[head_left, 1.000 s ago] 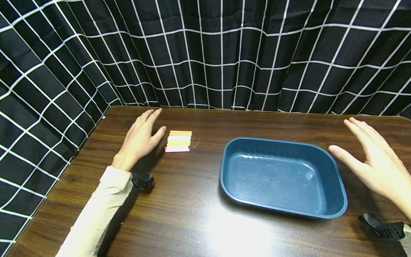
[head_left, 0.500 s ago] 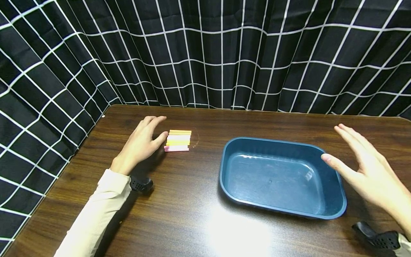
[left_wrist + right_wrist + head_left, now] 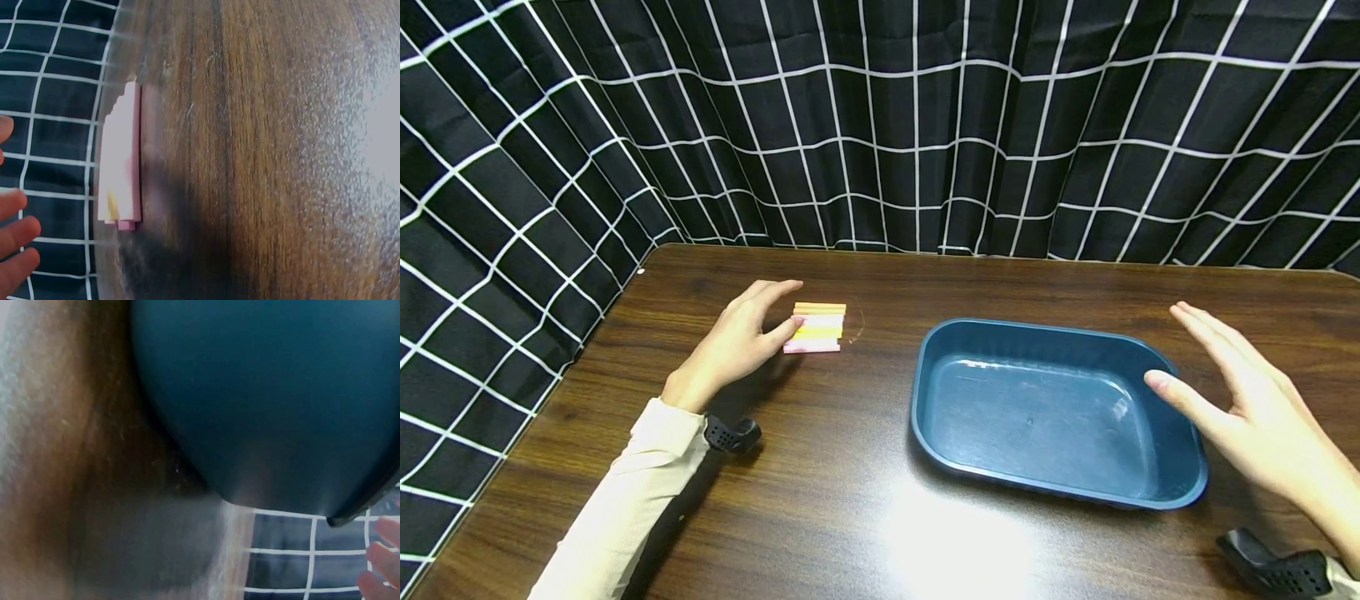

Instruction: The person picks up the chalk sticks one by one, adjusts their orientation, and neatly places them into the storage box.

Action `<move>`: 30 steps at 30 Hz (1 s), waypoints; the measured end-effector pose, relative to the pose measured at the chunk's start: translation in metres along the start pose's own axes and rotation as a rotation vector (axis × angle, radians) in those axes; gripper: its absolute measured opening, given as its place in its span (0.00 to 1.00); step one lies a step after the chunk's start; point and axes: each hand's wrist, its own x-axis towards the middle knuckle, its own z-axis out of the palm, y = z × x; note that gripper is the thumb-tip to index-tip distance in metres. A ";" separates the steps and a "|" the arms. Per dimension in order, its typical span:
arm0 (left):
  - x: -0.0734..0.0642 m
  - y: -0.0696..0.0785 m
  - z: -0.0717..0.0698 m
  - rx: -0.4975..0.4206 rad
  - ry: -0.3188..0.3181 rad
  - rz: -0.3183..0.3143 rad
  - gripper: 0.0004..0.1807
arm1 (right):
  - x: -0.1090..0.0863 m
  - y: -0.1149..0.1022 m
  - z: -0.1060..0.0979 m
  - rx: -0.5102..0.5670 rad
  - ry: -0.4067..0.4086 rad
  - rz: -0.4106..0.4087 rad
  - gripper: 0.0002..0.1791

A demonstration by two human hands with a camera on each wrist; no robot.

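Observation:
Several chalk sticks in orange, white, yellow and pink lie side by side in a row on the left half of the table. My left hand hovers at their left end, fingers extended; its thumb tip overlaps the row in the head view. In the left wrist view the pink side of the chalk row shows, with fingertips at the left edge. On the other side, my right hand is held with fingers and thumb spread, its thumb over the right rim of a blue plastic tub. Nothing is in either hand.
The tub stands on the dark wooden table, right of the chalk. A black curtain with white grid lines hangs along the back and left edges. Each wrist wears a black strap-on device. Bright glare lies on the table front.
My left hand has moved right and slightly toward me, bringing its thumb over the chalk row. The right hand has shifted left toward the tub. Chalk and tub stay put.

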 end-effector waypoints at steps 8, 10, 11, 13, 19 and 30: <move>0.000 0.001 0.002 -0.050 -0.028 0.055 0.25 | -0.004 -0.001 0.006 0.004 -0.031 0.020 0.44; 0.000 0.001 0.003 -0.062 -0.036 0.061 0.25 | -0.004 -0.002 0.008 0.009 -0.035 0.016 0.43; -0.001 0.001 0.003 -0.065 -0.040 0.061 0.25 | -0.004 -0.002 0.008 0.013 -0.036 0.013 0.43; -0.002 0.001 0.004 -0.068 -0.050 0.060 0.24 | -0.005 -0.003 0.010 0.020 -0.035 0.004 0.43; -0.001 0.001 0.007 -0.068 -0.075 0.062 0.20 | -0.006 -0.004 0.013 0.031 -0.033 -0.007 0.43; -0.001 0.002 0.011 -0.080 -0.142 0.074 0.14 | -0.012 0.000 0.025 0.039 -0.029 -0.057 0.42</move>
